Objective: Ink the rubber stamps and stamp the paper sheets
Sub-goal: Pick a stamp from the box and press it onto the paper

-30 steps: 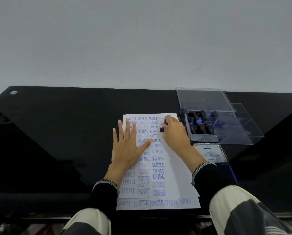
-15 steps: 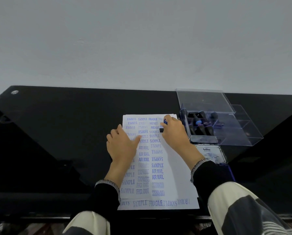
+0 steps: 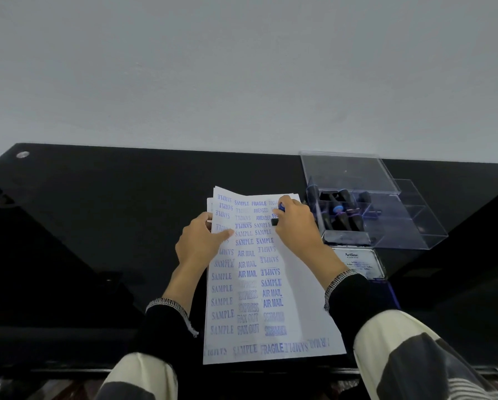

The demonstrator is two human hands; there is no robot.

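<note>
The fingers (image 3: 210,223) of the left hand (image 3: 201,243) were curled round the left edge of the top paper sheet (image 3: 296,298), with the thumb on its printed face, and that edge stood raised off the sheets below. The fingers (image 3: 292,210) of the right hand (image 3: 296,223) were clamped on a rubber stamp (image 3: 279,209) with a blue cap and a black base, held at the upper right part of the same sheet, just left of the box.

Judged step: the full top sheet was being peeled away while the stamp stayed in hand. To do this well, the left hand should lift one sheet only, separating it at the raised corner, and the stamp base should be kept off the paper so that no stray print is made. Fresh blue ink may smear; the thumb should avoid the newest marks near the top.

Count, largest first:
- One black glossy surface (image 3: 97,226).
- Paper sheets in one stack: at least two edges showed at the upper left; the exact number could not be told.
- One clear plastic box (image 3: 415,226) with its lid (image 3: 348,174) open, holding several dark stamps (image 3: 343,217); roughly six, not certain.
- One Artline ink pad tin (image 3: 357,262), lying just in front of the box.
- One stamp in hand.
</note>
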